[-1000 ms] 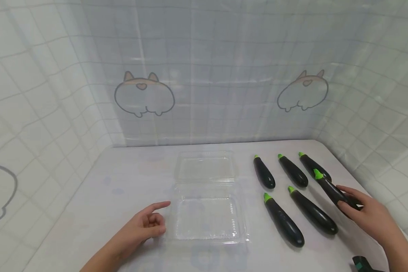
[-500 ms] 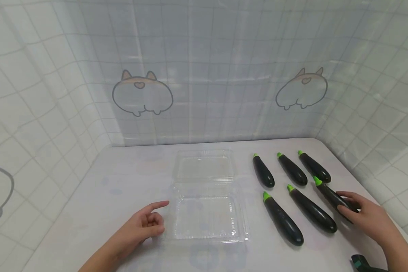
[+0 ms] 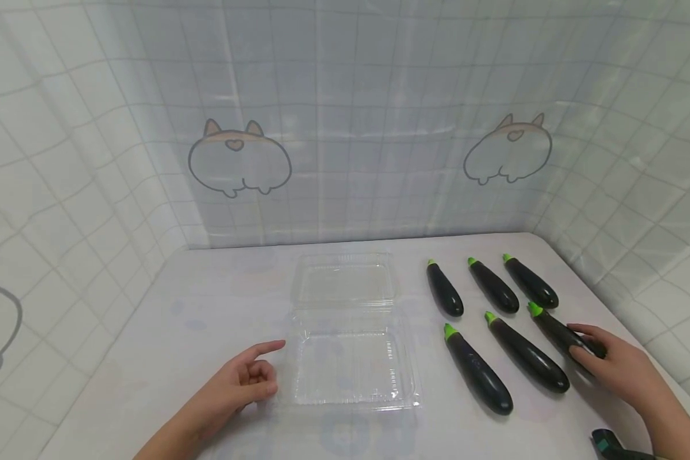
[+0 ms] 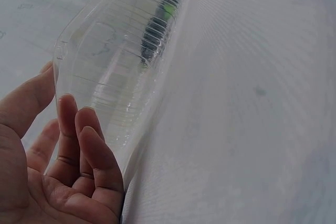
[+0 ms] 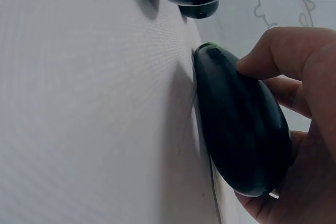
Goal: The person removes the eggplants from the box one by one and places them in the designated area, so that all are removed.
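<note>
At the right of the head view, my right hand (image 3: 618, 367) grips a dark eggplant (image 3: 559, 333) with a green stem end, thumb on one side and fingers on the other. In the right wrist view this eggplant lies low along the white tabletop, its rounded end toward the palm. My left hand (image 3: 238, 382), index finger stretched and the others loosely curled, rests beside a clear plastic clamshell box (image 3: 345, 374). Its fingertips are right at the box's rim in the left wrist view, and it holds nothing. The box lies spread flat, lid (image 3: 345, 281) toward the back.
Several more eggplants lie slanted in two rows between box and right hand, among them a front one (image 3: 480, 374), its neighbour (image 3: 529, 358) and a back-corner one (image 3: 531, 282). A black object with a green patch (image 3: 606, 441) shows at bottom right. White gridded curtains (image 3: 345, 160) enclose the table.
My right hand has lowered the eggplant to the table at the right end of the front row; its stem end has come down and nearer. The left hand stays put.
</note>
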`<state>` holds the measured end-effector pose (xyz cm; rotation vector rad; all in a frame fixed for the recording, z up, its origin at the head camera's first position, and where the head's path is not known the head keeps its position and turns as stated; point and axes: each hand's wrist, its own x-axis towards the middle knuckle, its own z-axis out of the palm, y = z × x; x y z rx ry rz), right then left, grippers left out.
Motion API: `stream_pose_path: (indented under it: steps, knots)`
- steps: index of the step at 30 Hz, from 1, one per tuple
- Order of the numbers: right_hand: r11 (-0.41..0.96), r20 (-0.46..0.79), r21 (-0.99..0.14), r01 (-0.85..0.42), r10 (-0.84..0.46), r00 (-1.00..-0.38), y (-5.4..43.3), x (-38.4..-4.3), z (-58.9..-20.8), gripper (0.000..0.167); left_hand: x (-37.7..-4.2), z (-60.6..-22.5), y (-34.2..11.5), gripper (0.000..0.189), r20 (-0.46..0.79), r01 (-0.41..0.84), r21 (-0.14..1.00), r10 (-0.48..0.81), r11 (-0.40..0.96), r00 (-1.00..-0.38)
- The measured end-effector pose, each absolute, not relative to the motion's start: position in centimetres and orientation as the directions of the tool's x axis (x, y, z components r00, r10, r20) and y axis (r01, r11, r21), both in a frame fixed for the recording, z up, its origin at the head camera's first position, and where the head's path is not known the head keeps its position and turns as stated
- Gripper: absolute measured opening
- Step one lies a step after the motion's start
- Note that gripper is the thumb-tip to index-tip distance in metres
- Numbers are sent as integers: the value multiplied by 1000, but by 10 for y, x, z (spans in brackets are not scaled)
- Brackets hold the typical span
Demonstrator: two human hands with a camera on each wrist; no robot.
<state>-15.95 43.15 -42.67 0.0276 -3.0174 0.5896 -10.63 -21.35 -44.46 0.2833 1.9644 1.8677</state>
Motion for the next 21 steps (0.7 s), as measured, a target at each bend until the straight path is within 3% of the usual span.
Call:
stream_pose_path:
  steps: [21]
  knots:
    - [922, 64, -388, 5, 33, -997, 430, -163, -429, 81, -105, -444, -219, 63, -149, -117, 988, 402, 102, -903]
